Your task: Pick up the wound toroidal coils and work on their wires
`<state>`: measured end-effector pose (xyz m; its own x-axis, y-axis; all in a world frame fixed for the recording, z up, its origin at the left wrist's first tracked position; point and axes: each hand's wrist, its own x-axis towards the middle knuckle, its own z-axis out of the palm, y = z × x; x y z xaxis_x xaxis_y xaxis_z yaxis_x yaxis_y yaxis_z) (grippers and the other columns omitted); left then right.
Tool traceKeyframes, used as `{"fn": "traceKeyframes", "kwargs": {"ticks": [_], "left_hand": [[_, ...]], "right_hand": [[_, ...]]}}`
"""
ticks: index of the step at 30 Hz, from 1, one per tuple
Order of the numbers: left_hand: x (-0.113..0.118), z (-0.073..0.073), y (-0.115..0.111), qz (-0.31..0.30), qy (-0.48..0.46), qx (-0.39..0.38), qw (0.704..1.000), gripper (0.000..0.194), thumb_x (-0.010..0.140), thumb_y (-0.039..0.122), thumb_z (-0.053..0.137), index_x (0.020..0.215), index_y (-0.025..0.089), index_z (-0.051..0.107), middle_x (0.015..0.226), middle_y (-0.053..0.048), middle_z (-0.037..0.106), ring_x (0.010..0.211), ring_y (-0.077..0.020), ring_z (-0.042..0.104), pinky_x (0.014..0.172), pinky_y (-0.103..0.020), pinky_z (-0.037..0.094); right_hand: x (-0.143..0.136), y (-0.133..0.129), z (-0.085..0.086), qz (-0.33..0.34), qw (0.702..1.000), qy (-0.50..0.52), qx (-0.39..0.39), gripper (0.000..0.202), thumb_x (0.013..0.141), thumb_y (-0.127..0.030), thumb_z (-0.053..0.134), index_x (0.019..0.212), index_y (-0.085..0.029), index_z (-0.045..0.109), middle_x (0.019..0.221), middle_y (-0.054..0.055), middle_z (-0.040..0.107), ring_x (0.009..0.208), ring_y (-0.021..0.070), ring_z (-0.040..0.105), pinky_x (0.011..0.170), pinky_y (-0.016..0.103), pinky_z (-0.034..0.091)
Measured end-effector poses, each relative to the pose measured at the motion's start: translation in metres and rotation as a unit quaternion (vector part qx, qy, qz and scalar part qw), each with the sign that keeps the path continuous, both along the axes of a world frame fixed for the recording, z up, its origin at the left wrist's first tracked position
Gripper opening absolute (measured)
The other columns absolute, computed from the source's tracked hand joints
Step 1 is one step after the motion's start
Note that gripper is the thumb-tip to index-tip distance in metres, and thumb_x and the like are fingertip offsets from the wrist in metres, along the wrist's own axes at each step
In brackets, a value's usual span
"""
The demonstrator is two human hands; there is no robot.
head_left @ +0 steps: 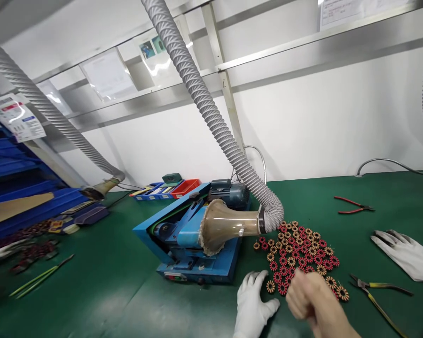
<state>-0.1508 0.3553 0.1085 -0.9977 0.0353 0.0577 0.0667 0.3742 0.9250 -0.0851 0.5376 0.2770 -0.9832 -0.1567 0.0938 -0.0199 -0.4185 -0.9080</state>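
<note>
My left hand (253, 305) wears a white glove and rests low over the bench, left of a pile of small ring-shaped coils (296, 253). Its fingers are spread and nothing shows in them. My bare right hand (312, 300) is closed like a fist at the pile's near edge, hiding some coils; whatever its fingers may hold is out of sight. The coils are red-and-black and tan-and-black. Just beyond my left hand stands a blue belt machine (200, 239) with a brownish suction funnel (232, 224).
A grey hose (204, 103) drops into the funnel. On the right lie red-handled pliers (354, 205), a white glove (407, 253) and yellow-handled cutters (377, 291). Green-handled tweezers (40, 278) lie on the left of the green bench (116, 291). Parts bins (165, 189) stand behind.
</note>
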Motion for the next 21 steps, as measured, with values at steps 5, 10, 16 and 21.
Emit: {"fn": "traceKeyframes", "kwargs": {"ticks": [5, 10, 16, 21], "left_hand": [[-0.004, -0.003, 0.004, 0.008, -0.013, -0.001, 1.000, 0.027, 0.049, 0.018, 0.081, 0.073, 0.030, 0.081, 0.099, -0.012, 0.074, 0.120, -0.0442, 0.047, 0.110, -0.055, 0.026], [-0.002, 0.020, 0.011, 0.036, -0.056, 0.090, 0.994, 0.027, 0.057, 0.016, 0.074, 0.084, 0.018, 0.078, 0.085, -0.014, 0.076, 0.086, -0.0351, 0.069, 0.084, -0.046, 0.052], [-0.018, 0.104, 0.038, -0.025, -0.013, 0.219, 0.975, 0.038, 0.062, 0.024, 0.077, 0.099, 0.016, 0.074, 0.085, -0.006, 0.074, 0.068, -0.0173, 0.065, 0.067, -0.026, 0.052], [-0.020, 0.158, 0.066, -0.137, -0.009, 0.345, 0.928, 0.049, 0.057, 0.045, 0.086, 0.093, 0.015, 0.073, 0.066, -0.004, 0.070, 0.050, -0.0108, 0.056, 0.049, -0.020, 0.043]], "right_hand": [[-0.017, -0.008, 0.004, -0.020, 0.991, 0.023, -0.129, 0.060, 0.081, -0.061, 0.067, 0.058, -0.022, 0.027, 0.048, -0.013, 0.015, 0.042, 0.0058, 0.010, 0.042, 0.023, 0.015], [-0.033, 0.017, 0.011, -0.020, 0.991, -0.001, -0.132, 0.031, 0.085, -0.046, 0.072, 0.082, -0.017, 0.060, 0.049, -0.012, 0.026, 0.046, 0.0064, 0.014, 0.046, 0.022, 0.016], [-0.039, 0.019, 0.014, -0.056, 0.990, -0.006, -0.128, 0.032, 0.083, -0.046, 0.072, 0.087, -0.014, 0.071, 0.046, -0.008, 0.036, 0.046, 0.0067, 0.019, 0.047, 0.022, 0.021], [-0.042, 0.017, 0.013, -0.071, 0.988, -0.008, -0.138, 0.034, 0.077, -0.049, 0.076, 0.082, -0.016, 0.073, 0.045, -0.010, 0.033, 0.044, 0.0048, 0.016, 0.044, 0.019, 0.018]]}}
